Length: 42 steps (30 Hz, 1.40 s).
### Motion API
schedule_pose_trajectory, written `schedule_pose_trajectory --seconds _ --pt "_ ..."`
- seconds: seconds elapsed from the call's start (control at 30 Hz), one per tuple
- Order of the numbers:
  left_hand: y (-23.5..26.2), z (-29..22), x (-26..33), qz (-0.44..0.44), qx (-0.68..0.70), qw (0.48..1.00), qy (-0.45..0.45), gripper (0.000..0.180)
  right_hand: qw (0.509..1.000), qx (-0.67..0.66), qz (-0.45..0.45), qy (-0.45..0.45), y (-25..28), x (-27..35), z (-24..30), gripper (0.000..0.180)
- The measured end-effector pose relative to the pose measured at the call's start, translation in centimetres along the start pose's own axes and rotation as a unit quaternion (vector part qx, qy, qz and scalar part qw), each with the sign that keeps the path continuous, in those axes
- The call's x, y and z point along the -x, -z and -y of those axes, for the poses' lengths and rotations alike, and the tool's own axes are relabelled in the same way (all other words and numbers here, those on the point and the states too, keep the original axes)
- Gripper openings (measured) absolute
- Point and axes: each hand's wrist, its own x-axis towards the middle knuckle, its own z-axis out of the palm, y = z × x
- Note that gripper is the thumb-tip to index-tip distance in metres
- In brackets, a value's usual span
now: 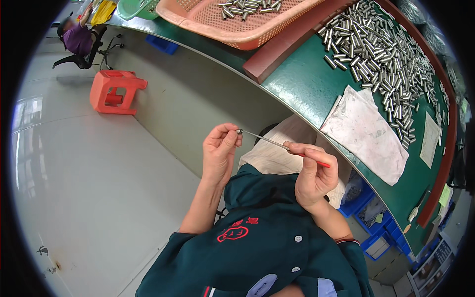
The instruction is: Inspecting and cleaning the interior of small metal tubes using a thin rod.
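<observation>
My left hand [221,150] is closed in a pinch around a small metal cylinder [240,131], one end of which shows past the fingertips. My right hand [316,171] grips a thin metal-shafted tool with a red handle [324,164], perhaps a needle file. Its slim shaft runs leftward, and the tip meets the cylinder's exposed end; whether it goes inside is too small to tell. Both hands are above my lap, left of the green table [293,90]. Many similar metal cylinders [383,64] lie heaped on the table at the far right.
A stained white cloth [367,133] lies by the table's near edge. At the back stands a pink perforated basket [237,37] holding more cylinders, beside a reddish-brown divider [277,54]. Blue bins [360,199] sit below the table. A red stool [111,91] and a seated person [79,39] are far left.
</observation>
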Motion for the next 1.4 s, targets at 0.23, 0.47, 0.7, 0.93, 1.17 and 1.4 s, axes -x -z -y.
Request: schedule_pose_trajectory --seconds 0.23,0.47,0.7,0.93,1.17,1.4 --pt "0.0 0.0 0.1 -0.005 -0.036 0.999 -0.009 0.011 0.998 -0.033 -0.008 -0.053 0.0 -0.1 -0.4 0.008" --pt "0.7 -0.1 -0.3 -0.005 0.022 0.999 0.026 0.011 0.995 0.03 0.04 0.083 0.0 0.0 -0.9 0.008" --pt "0.8 0.1 -0.2 -0.005 -0.008 1.0 0.004 0.01 0.999 -0.016 0.038 0.032 -0.1 0.0 -1.0 0.008" --pt "0.7 0.2 -0.1 0.007 -0.016 1.0 0.002 0.01 0.999 -0.034 0.019 -0.035 -0.2 0.0 -1.0 0.007" --pt "1.1 0.3 -0.5 0.049 0.1 0.985 0.13 0.026 0.998 -0.017 0.041 0.044 -0.5 0.3 -1.2 0.009" --pt "0.9 0.4 -0.3 0.011 0.076 0.986 0.148 0.029 0.998 0.007 0.056 0.025 -0.5 0.1 -1.0 0.007"
